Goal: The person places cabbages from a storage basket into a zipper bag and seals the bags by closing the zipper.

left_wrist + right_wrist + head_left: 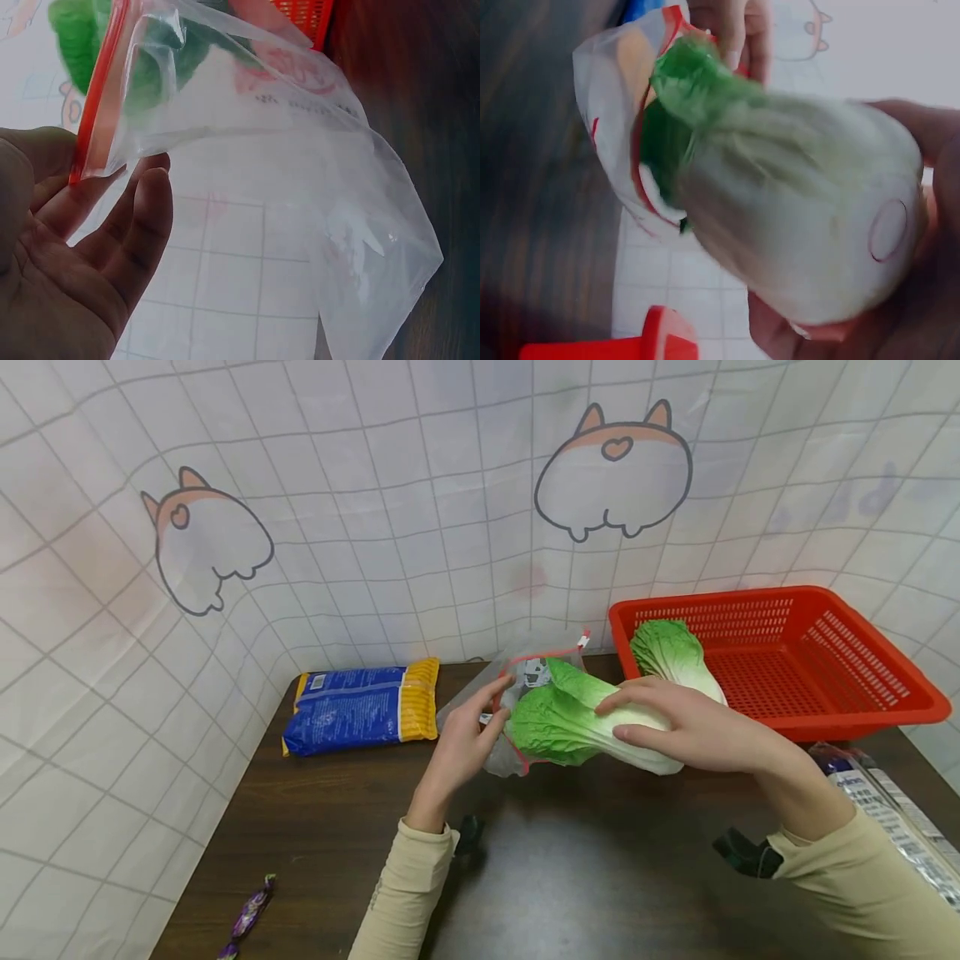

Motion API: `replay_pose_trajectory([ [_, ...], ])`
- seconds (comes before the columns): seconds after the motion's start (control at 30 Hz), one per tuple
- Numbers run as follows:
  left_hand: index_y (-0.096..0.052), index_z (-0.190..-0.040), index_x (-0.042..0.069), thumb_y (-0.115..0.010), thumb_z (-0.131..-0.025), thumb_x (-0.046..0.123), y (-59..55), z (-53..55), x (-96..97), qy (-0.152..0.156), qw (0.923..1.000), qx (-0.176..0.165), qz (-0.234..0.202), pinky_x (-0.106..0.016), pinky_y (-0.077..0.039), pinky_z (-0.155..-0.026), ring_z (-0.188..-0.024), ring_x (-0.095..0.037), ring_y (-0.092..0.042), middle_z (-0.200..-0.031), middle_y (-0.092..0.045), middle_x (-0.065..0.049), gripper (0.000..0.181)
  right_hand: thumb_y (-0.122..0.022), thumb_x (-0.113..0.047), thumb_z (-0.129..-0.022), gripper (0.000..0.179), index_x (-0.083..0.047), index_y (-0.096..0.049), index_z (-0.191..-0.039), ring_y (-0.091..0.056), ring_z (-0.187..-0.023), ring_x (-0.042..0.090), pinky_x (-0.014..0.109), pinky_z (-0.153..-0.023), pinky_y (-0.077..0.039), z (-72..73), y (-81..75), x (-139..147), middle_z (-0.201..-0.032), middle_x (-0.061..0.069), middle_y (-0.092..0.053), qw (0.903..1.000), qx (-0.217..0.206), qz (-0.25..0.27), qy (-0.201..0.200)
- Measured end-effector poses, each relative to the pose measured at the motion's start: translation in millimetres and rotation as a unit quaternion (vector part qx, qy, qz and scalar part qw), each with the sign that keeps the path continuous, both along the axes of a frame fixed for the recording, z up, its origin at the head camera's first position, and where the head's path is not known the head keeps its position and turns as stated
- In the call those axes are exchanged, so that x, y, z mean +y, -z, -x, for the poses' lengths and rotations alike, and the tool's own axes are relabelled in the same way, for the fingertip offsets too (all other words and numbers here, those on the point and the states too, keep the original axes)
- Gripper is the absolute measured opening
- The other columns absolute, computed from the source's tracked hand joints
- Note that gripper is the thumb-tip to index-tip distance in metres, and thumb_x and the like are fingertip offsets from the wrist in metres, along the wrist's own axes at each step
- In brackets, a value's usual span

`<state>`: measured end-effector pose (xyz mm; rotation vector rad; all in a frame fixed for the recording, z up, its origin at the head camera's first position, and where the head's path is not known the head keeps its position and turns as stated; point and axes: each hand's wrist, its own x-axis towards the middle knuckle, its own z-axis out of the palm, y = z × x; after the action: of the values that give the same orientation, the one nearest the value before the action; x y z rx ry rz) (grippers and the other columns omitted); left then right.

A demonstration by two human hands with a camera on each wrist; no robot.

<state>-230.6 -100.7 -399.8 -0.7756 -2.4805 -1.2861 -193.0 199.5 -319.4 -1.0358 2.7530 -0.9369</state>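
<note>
My right hand (682,727) grips a napa cabbage (558,714) by its white base, with the leafy green end turned left. Those leaves reach into the mouth of a clear zip bag (360,217) that has a red zip strip. At the bag's left side, my left hand (465,739) pinches the rim between thumb and fingers near the red strip. The lower part of the bag hangs loose in the left wrist view. A dark oval mark shows on the cabbage's base (889,229) in the right wrist view.
A red plastic basket (840,723) stands at the back right with another napa cabbage (670,652) inside. The blue and yellow packet (352,710) lies at the back left. One purple wrapped candy (251,914) is at the front left, and a silvery printed package (892,810) at the right edge.
</note>
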Motion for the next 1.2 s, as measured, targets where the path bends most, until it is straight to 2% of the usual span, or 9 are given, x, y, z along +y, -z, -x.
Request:
replay_pose_trajectory([
  [0.13,-0.050,-0.144,0.014,-0.058,-0.099,0.010,1.0,-0.5,1.8,0.012,0.9998,0.006,0.015,-0.026,-0.052,-0.064,-0.077,-0.014,-0.057,-0.117,-0.064,-0.005,0.045,-0.060,-0.029,-0.097,0.025,-0.019,-0.068,-0.119,-0.051,-0.119,0.026,0.051,-0.098,-0.039,1.5,-2.1,-6.6,-0.121,0.000,-0.063,0.9985,0.033,-0.022,0.038],
  [0.27,-0.049,-0.144,0.011,-0.058,-0.098,0.008,1.3,-1.7,6.6,0.041,0.9981,0.019,0.042,-0.024,-0.048,-0.061,-0.066,-0.015,-0.050,-0.096,-0.059,-0.005,0.047,-0.060,-0.030,-0.097,0.024,-0.021,-0.070,-0.117,-0.052,-0.118,0.026,0.050,-0.097,-0.041,3.5,2.5,-13.8,-0.120,0.000,-0.063,0.9986,0.027,-0.032,0.032],
  [0.33,-0.049,-0.144,0.011,-0.058,-0.098,0.007,0.6,-3.0,8.5,0.048,0.9977,0.021,0.044,-0.024,-0.046,-0.059,-0.062,-0.016,-0.046,-0.095,-0.058,-0.005,0.046,-0.061,-0.030,-0.097,0.023,-0.021,-0.070,-0.117,-0.052,-0.118,0.026,0.051,-0.097,-0.041,4.6,5.4,-17.1,-0.122,0.001,-0.063,0.9988,0.023,-0.035,0.024],
  [0.5,-0.051,-0.143,0.011,-0.058,-0.098,0.007,0.2,-4.0,10.0,0.044,0.9980,0.020,0.042,-0.024,-0.046,-0.059,-0.065,-0.016,-0.047,-0.095,-0.059,-0.004,0.046,-0.060,-0.032,-0.096,0.025,-0.020,-0.071,-0.115,-0.054,-0.114,0.029,0.052,-0.094,-0.043,7.1,10.4,-26.6,-0.119,0.007,-0.063,0.9939,0.060,-0.054,0.076],
  [0.67,-0.051,-0.143,0.012,-0.058,-0.098,0.007,-0.3,-4.3,9.5,0.046,0.9983,0.014,0.034,-0.024,-0.046,-0.058,-0.063,-0.014,-0.048,-0.097,-0.061,-0.004,0.046,-0.060,-0.032,-0.097,0.028,-0.018,-0.070,-0.118,-0.053,-0.116,0.033,0.054,-0.093,-0.043,7.9,15.6,-37.4,-0.122,0.010,-0.062,0.9932,0.055,-0.046,0.091],
  [0.8,-0.051,-0.143,0.013,-0.058,-0.098,0.007,-1.5,-4.6,9.5,0.050,0.9984,0.015,0.020,-0.025,-0.045,-0.055,-0.060,-0.016,-0.047,-0.095,-0.060,-0.005,0.046,-0.060,-0.034,-0.096,0.027,-0.019,-0.069,-0.117,-0.053,-0.110,0.042,0.057,-0.089,-0.043,6.3,20.4,-44.4,-0.124,0.019,-0.058,0.9834,0.089,-0.084,0.134],
  [1.0,-0.051,-0.143,0.014,-0.059,-0.098,0.009,-0.5,-4.3,9.0,0.047,0.9986,0.012,0.021,-0.025,-0.050,-0.064,-0.074,-0.014,-0.055,-0.106,-0.064,-0.007,0.046,-0.059,-0.037,-0.096,0.030,-0.021,-0.067,-0.120,-0.052,-0.113,0.041,0.059,-0.089,-0.044,4.7,25.1,-51.2,-0.127,0.018,-0.055,0.9832,0.071,-0.082,0.147],
  [1.1,-0.051,-0.143,0.013,-0.059,-0.098,0.010,1.1,-3.4,8.2,0.037,0.9989,0.015,0.024,-0.026,-0.050,-0.065,-0.078,-0.014,-0.058,-0.101,-0.063,-0.005,0.046,-0.061,-0.036,-0.095,0.030,-0.020,-0.067,-0.120,-0.051,-0.110,0.044,0.060,-0.088,-0.043,6.9,27.8,-51.3,-0.128,0.021,-0.052,0.9810,0.082,-0.082,0.155],
  [1.2,-0.051,-0.143,0.013,-0.059,-0.098,0.011,2.3,-3.4,7.1,0.031,0.9992,0.005,0.024,-0.026,-0.049,-0.063,-0.075,-0.017,-0.057,-0.102,-0.063,-0.008,0.045,-0.064,-0.035,-0.094,0.035,-0.018,-0.064,-0.125,-0.049,-0.116,0.037,0.054,-0.089,-0.044,12.0,29.6,-48.6,-0.130,0.018,-0.052,0.9927,0.028,-0.034,0.112],
])
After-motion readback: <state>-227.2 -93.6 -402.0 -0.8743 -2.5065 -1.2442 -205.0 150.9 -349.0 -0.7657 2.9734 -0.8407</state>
